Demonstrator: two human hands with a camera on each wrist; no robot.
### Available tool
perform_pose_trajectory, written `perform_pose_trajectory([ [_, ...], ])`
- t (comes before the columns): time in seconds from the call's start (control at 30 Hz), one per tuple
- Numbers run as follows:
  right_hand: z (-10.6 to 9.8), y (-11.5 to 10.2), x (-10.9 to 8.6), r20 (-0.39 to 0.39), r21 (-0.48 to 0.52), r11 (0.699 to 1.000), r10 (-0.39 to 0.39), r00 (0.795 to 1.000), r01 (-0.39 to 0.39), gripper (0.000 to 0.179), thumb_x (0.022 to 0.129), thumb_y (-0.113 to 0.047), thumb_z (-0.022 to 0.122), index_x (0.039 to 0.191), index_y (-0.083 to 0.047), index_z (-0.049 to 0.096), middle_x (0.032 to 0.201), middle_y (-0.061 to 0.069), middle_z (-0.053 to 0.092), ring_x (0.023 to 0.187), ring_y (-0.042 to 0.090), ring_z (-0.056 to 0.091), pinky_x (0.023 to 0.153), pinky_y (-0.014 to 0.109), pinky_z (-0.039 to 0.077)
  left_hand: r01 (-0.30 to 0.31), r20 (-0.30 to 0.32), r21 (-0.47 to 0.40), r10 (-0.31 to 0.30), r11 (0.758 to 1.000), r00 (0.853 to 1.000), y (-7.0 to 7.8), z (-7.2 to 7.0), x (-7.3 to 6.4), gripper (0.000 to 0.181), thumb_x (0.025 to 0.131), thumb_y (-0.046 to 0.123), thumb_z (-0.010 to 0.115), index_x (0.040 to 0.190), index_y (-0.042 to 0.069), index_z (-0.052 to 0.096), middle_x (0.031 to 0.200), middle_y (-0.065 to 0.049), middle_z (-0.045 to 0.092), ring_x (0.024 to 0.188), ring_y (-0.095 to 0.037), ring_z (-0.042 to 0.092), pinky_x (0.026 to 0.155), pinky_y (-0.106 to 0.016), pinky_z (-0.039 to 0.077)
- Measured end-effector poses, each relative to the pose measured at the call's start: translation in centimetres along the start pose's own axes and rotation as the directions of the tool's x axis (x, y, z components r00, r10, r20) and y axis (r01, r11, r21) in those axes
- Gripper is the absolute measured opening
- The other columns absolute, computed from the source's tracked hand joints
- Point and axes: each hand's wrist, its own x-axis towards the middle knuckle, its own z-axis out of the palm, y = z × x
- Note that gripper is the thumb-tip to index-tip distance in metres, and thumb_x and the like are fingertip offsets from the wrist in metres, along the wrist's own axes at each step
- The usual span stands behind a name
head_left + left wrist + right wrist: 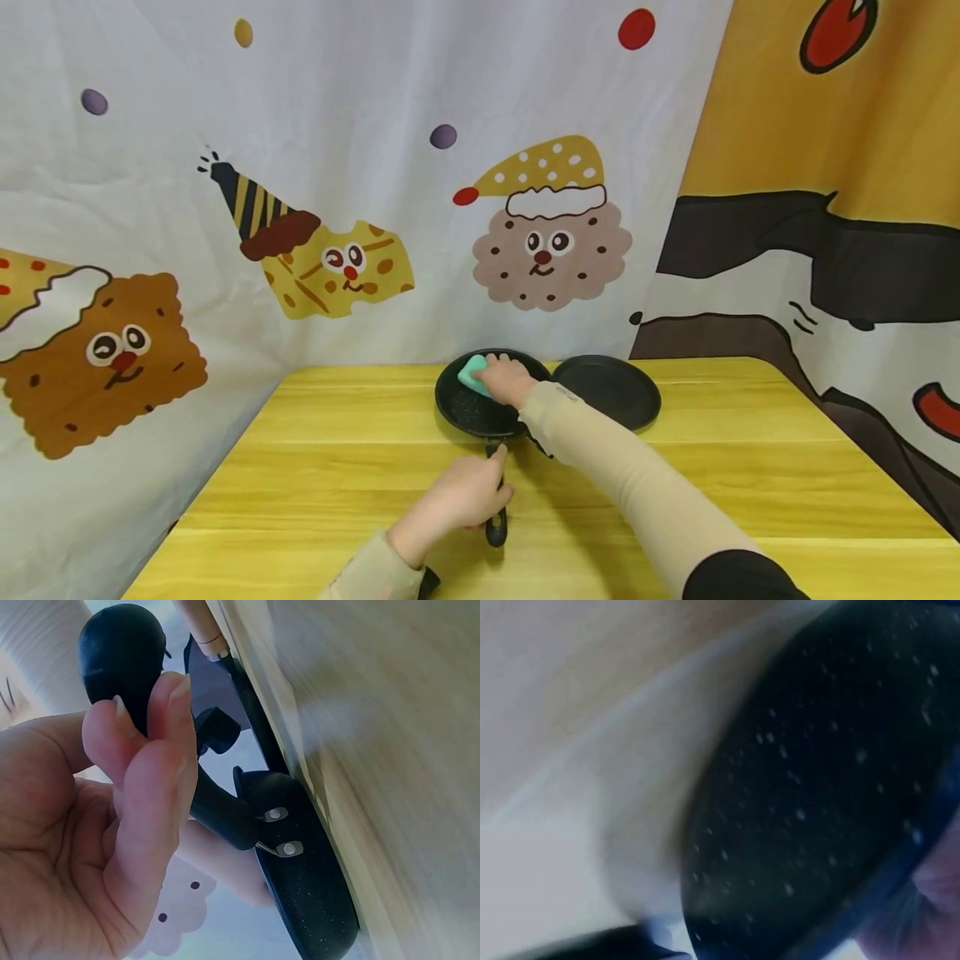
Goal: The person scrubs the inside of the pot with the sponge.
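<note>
A black frying pan (468,410) sits toward the back of the table, its handle (496,532) pointing at me. My left hand (471,492) grips that handle; in the left wrist view its fingers (154,780) curl round it below the rounded handle end (122,652). Over the inside of the pan, my right hand (510,379) holds a teal sponge (472,375) against the pan's surface. The speckled outer wall of the pan (802,795) fills much of the right wrist view, with part of the right hand (922,915) beyond its rim; the sponge is hidden there.
A flat black pan (611,390) lies just right of the frying pan, partly behind my right sleeve (637,475). A wooden handle (201,628) shows in the left wrist view. The wooden table (330,467) ends at a printed curtain (360,100).
</note>
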Motion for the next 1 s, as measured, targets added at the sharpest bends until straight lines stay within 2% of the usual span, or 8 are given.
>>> perform_pose_trajectory([
  [0.2,-0.2,1.5,0.1,0.041,-0.122,0.989,0.085,0.996,-0.079,0.041,0.098,-0.019,0.06,0.138,-0.025,0.055,0.134,0.015,0.045,0.117,0.033,0.045,0.092,0.044,0.046,-0.003,-0.033,0.002,0.003,1.0,0.999,0.2,0.2,0.0,0.059,0.093,0.016,0.056,0.143,-0.01,0.037,0.038,0.009,0.044,0.027,-0.002,0.043,0.035,-0.019,0.039],
  [0.33,-0.7,2.4,0.0,0.099,-0.095,0.988,0.132,0.986,-0.122,0.026,0.096,-0.016,0.061,0.122,-0.018,0.066,0.127,0.012,0.053,0.111,0.03,0.05,0.087,0.042,0.049,0.007,-0.043,-0.004,-0.007,1.0,0.999,0.2,0.2,-0.1,0.06,0.092,0.014,0.057,0.143,-0.01,0.037,0.039,0.008,0.044,0.027,-0.002,0.044,0.034,-0.019,0.039],
  [0.4,-1.4,2.7,-0.4,0.145,-0.051,0.989,0.143,0.979,-0.137,0.029,0.096,-0.012,0.06,0.123,-0.017,0.067,0.128,0.01,0.056,0.109,0.028,0.053,0.081,0.038,0.049,0.011,-0.045,-0.003,-0.011,1.0,0.999,0.3,0.2,-0.2,0.06,0.092,0.014,0.057,0.143,-0.011,0.037,0.04,0.008,0.045,0.027,-0.002,0.044,0.034,-0.019,0.04],
  [0.6,-2.7,3.5,-1.9,0.251,0.095,0.988,0.095,0.963,-0.122,0.044,0.09,-0.013,0.068,0.133,-0.023,0.062,0.136,0.0,0.056,0.099,0.017,0.054,0.066,0.028,0.045,0.021,-0.022,-0.006,-0.021,1.0,1.0,0.1,0.1,-0.4,0.06,0.093,0.014,0.056,0.144,-0.01,0.037,0.041,0.005,0.047,0.027,-0.004,0.045,0.035,-0.02,0.039],
  [0.8,-3.5,4.0,-2.8,0.327,0.159,0.982,0.044,0.944,-0.101,0.044,0.089,-0.026,0.071,0.132,-0.021,0.063,0.14,-0.001,0.054,0.13,0.023,0.047,0.092,0.033,0.048,0.025,-0.015,0.013,-0.025,1.0,1.0,-0.1,0.1,-0.2,0.06,0.093,0.014,0.056,0.144,-0.009,0.037,0.042,0.004,0.047,0.027,-0.004,0.045,0.034,-0.02,0.038],
  [0.9,-3.7,4.3,-2.8,0.364,0.157,0.983,0.03,0.931,-0.093,0.045,0.089,-0.033,0.07,0.132,-0.025,0.063,0.141,-0.004,0.052,0.132,0.022,0.044,0.098,0.036,0.045,0.02,-0.016,0.025,-0.02,0.999,1.0,-0.1,0.1,-0.3,0.06,0.093,0.014,0.056,0.144,-0.01,0.037,0.041,0.005,0.047,0.027,-0.004,0.044,0.034,-0.02,0.037],
  [0.93,-3.8,4.4,-2.7,0.377,0.16,0.983,0.024,0.926,-0.091,0.044,0.089,-0.036,0.07,0.131,-0.026,0.063,0.139,-0.005,0.053,0.128,0.02,0.048,0.096,0.035,0.046,0.017,-0.017,0.028,-0.016,0.999,1.0,-0.1,0.1,-0.3,0.06,0.093,0.015,0.056,0.144,-0.01,0.037,0.041,0.005,0.046,0.027,-0.004,0.044,0.034,-0.02,0.037],
  [1.0,-3.9,4.6,-2.6,0.413,0.186,0.978,0.012,0.911,-0.097,0.034,0.09,-0.038,0.069,0.121,-0.025,0.069,0.121,-0.007,0.063,0.101,0.013,0.058,0.083,0.031,0.049,0.011,-0.02,0.024,-0.011,1.0,1.0,-0.1,0.0,-0.4,0.059,0.093,0.014,0.056,0.144,-0.01,0.037,0.042,0.005,0.046,0.027,-0.004,0.044,0.033,-0.02,0.037],
])
